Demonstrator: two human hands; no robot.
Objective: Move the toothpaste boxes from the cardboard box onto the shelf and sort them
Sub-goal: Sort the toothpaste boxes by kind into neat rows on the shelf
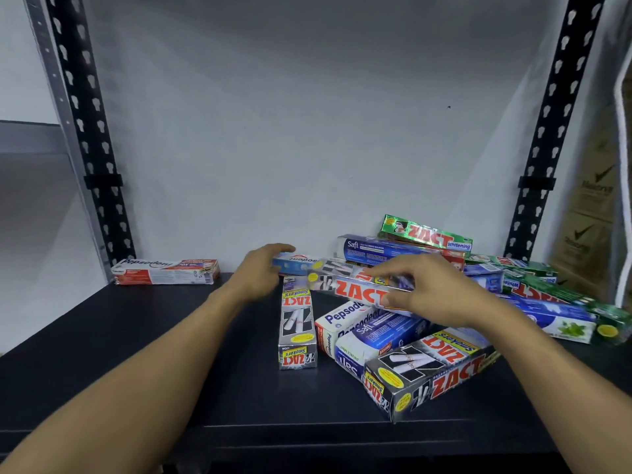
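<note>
- Toothpaste boxes (355,323) are all carried by a dark shelf board (136,354) that fills the lower half of the view; a white wall is seen behind it.
- Two black perforated posts are fixed at the back: left upright (92,131), right upright (554,131).
- Brown printed cartons (595,213) are stacked past the right upright and partly cut off by the frame.
- Most boxes are heaped right of centre, crossed and overlapped at mixed angles, right back to the wall.
- Right hand (434,289) is wrapped round a silver-and-red Zact box (349,285), with fingers over the top and thumb beneath; the box is held above the heap and is blurred.
- Left hand (263,271) is stretched forward with fingers loose and nearly straight, and nothing is gripped. Its fingertips are placed at the end of a blue-and-white Pepsodent box (301,263); contact cannot be told.
- Silver Zact Smokers box (431,374) is propped at the front of the heap, nearest the shelf edge.
- Blue mint-leaf box (554,319) is laid on the heap's right side.
- Second Smokers box (297,323) is laid flat at the heap's left, end-on to the camera.
- Red-and-white Pepsodent box (167,271) is set alone at back left, well apart from the heap.
- Green Zact Whitening box (427,236) is rested on a blue Safi box (383,249) at the back.
</note>
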